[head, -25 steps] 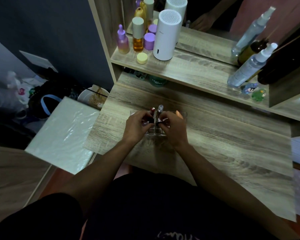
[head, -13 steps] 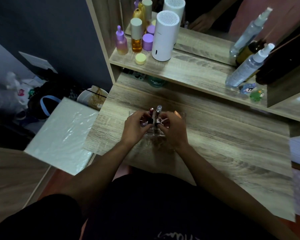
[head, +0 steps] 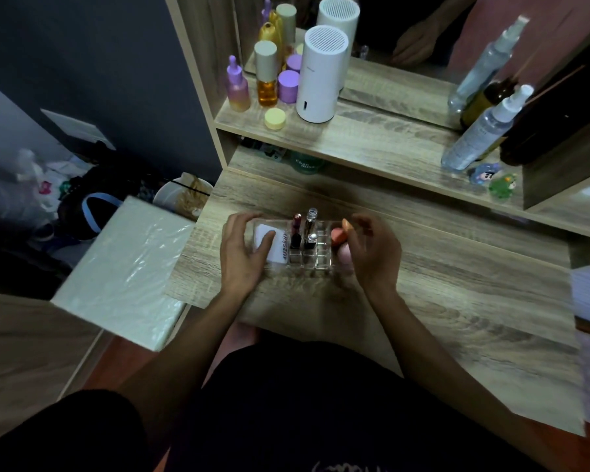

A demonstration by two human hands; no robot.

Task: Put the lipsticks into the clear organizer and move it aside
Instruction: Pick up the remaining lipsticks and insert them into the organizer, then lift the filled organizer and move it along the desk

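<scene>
The clear organizer (head: 322,264) sits on the desk in front of me. A dark red lipstick (head: 296,230), a tall silver lipstick (head: 311,218) and a short silver-capped lipstick (head: 310,240) stand upright in its grid slots. A white compact (head: 276,251) fills its left section; an orange sponge (head: 338,236) sits in its right section. My left hand (head: 240,252) wraps the organizer's left end, thumb on the compact. My right hand (head: 375,252) hovers at the right end, fingers curled and apart, holding nothing.
A raised shelf (head: 372,144) behind the organizer carries bottles, a white cylinder (head: 321,74), a spray bottle (head: 481,131) and small figurines. A white box (head: 123,267) stands left of the desk edge. Bare desk top (head: 457,301) lies to the right.
Both hands have let go of the lipsticks in the middle and moved apart, the left to the organizer's left end, the right to its right end. The lipsticks now stand uncovered.
</scene>
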